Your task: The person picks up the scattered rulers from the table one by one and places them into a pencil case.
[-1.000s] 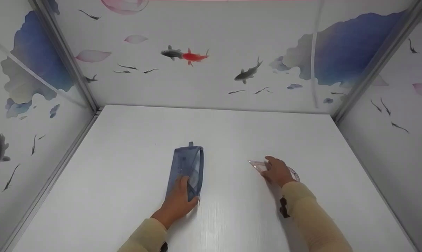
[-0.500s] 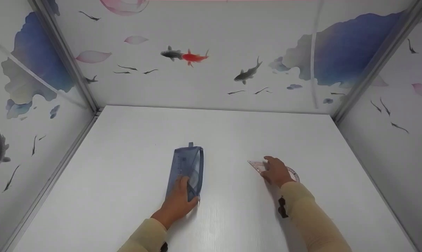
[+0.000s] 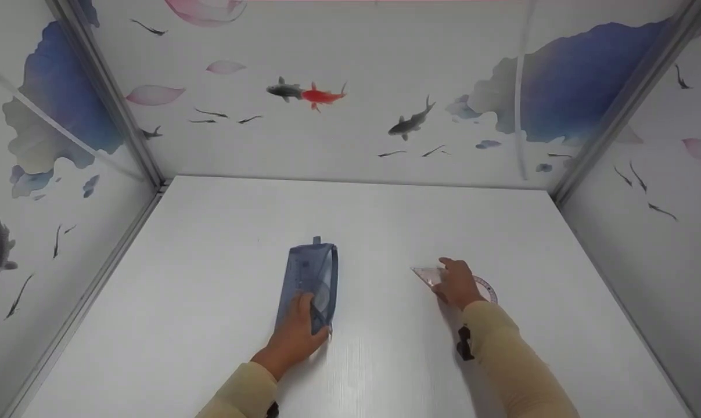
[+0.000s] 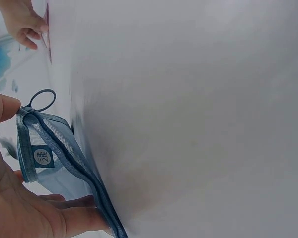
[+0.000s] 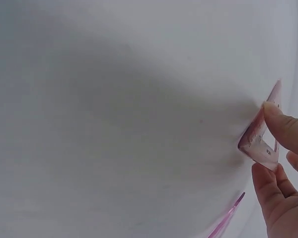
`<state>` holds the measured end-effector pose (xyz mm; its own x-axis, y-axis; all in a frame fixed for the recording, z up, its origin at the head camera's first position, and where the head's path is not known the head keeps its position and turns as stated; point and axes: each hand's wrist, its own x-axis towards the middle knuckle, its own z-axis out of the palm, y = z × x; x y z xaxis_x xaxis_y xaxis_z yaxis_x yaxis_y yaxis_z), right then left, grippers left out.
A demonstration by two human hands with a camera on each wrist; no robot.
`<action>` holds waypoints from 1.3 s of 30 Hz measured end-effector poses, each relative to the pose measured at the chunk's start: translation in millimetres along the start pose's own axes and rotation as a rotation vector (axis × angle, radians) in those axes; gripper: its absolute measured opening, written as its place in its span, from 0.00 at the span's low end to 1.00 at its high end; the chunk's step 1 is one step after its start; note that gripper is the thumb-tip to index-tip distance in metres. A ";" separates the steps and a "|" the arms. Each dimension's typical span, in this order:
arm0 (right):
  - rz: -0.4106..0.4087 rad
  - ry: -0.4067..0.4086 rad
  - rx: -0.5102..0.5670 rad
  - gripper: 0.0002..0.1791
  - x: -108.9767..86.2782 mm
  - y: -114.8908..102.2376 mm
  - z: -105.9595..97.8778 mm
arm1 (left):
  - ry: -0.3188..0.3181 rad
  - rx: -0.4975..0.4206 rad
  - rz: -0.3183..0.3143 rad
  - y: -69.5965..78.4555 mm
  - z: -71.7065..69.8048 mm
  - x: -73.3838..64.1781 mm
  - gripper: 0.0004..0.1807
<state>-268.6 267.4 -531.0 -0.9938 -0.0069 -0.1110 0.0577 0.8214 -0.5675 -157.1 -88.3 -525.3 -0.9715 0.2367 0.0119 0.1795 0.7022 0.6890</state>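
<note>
On the white desk (image 3: 373,226), the left hand (image 3: 295,334) grips the blue pouch (image 3: 306,267), unmoved; the right hand (image 3: 459,284), fingers (image 5: 268,186) pinching the pink set square (image 3: 427,277) near the protractor (image 3: 489,287), has edged slightly pouchward, so work seems barely advanced.

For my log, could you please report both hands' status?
Left hand gripping blue mesh zip pouch. Right hand pinching pink set square. Protractor partly hidden by right hand; nothing seen in the way between hands.
</note>
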 end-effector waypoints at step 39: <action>0.122 -0.040 0.210 0.29 -8.2 1.7 -3.8 | 0.003 0.007 0.005 0.5 0.5 0.8 0.38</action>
<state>-260.8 271.0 -527.9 -0.9740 0.0591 -0.2187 0.1995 0.6808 -0.7048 -157.7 -87.4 -525.3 -0.9711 0.2381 0.0174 0.1852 0.7056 0.6839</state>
